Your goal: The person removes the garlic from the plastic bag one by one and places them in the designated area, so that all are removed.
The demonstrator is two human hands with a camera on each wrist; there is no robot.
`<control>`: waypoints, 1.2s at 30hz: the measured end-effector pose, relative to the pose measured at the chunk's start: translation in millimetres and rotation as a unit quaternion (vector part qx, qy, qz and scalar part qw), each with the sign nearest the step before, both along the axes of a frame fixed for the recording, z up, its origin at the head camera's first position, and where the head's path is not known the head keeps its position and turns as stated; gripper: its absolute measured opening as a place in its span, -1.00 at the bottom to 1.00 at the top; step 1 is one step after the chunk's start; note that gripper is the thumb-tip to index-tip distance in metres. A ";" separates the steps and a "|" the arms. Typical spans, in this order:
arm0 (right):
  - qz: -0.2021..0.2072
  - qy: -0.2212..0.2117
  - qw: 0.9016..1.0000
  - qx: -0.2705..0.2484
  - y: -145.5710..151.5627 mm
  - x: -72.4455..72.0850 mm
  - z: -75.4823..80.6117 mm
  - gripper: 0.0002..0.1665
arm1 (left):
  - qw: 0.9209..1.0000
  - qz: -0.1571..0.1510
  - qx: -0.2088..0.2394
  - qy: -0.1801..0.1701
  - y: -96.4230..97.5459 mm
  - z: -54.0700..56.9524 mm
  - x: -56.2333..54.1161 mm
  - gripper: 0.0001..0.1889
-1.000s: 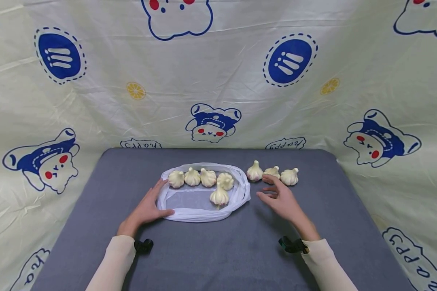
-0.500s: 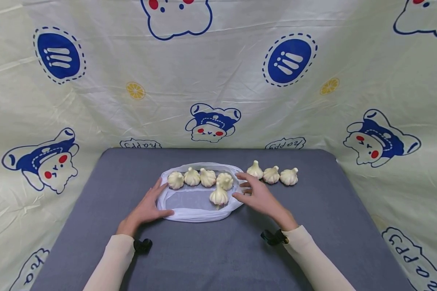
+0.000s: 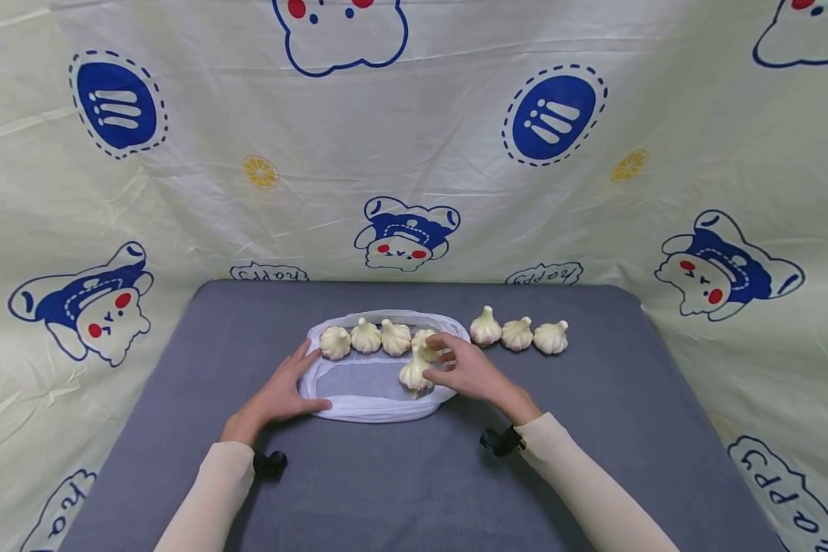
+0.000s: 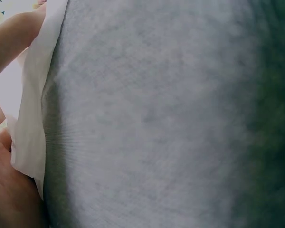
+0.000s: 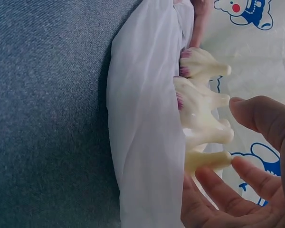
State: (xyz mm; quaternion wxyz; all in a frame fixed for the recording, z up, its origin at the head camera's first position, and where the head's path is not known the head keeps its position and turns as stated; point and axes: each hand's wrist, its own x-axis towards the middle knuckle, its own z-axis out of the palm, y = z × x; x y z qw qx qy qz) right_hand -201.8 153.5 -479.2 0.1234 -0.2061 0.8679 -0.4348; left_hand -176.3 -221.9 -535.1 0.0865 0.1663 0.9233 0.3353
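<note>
A white plastic bag (image 3: 366, 410) lies on the table with its rim spread into an oval. Inside it, three garlic bulbs (image 3: 366, 336) stand in a row at the left and middle. At its right end are a rear garlic bulb (image 3: 422, 337) and a front garlic bulb (image 3: 414, 376). My left hand (image 3: 279, 395) rests on the bag's left rim, fingers spread. Reaching over the right rim, my right hand (image 3: 469, 369) has its thumb by the front bulb and its fingers at the rear one. In the right wrist view, its fingertips (image 5: 206, 173) touch a bulb (image 5: 204, 160).
Three more garlic bulbs (image 3: 517, 334) sit in a row outside the bag, to its right. A grey cloth covers the table (image 3: 400, 491). Behind it hangs a pale printed curtain (image 3: 414, 138).
My right hand has moved left from beside the outside bulbs, across the bag's right rim, to the bulbs at that end. The left hand has stayed on the rim.
</note>
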 end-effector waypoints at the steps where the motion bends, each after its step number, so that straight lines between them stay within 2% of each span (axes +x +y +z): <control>1: -0.002 0.002 1.000 0.001 -0.8 -0.3 -0.9 -0.33 | 1.000 0.000 0.001 0.002 0.1 -0.1 0.2 0.11; 7: -0.007 -0.001 1.000 -0.009 -4.8 1.4 -5.3 -0.44 | 1.000 0.003 0.003 0.002 0.3 -1.8 0.0 0.11; 12: 0.007 -0.007 1.000 -0.006 -7.2 3.4 -10.6 -0.38 | 1.000 0.006 0.002 -0.001 0.0 -3.5 -0.5 0.11; 17: 0.034 0.004 0.999 0.016 -9.9 2.9 -14.7 -0.38 | 1.000 0.010 0.007 -0.009 -0.4 -4.8 -0.7 0.12; 24: 0.079 0.020 0.997 0.009 -16.5 0.2 -18.2 -0.39 | 1.000 0.022 0.008 -0.006 -0.6 -4.5 1.3 0.11; 36: 0.082 0.007 0.996 0.017 -19.9 0.6 -18.0 -0.43 | 0.999 0.044 0.007 0.011 1.6 -4.0 3.1 0.11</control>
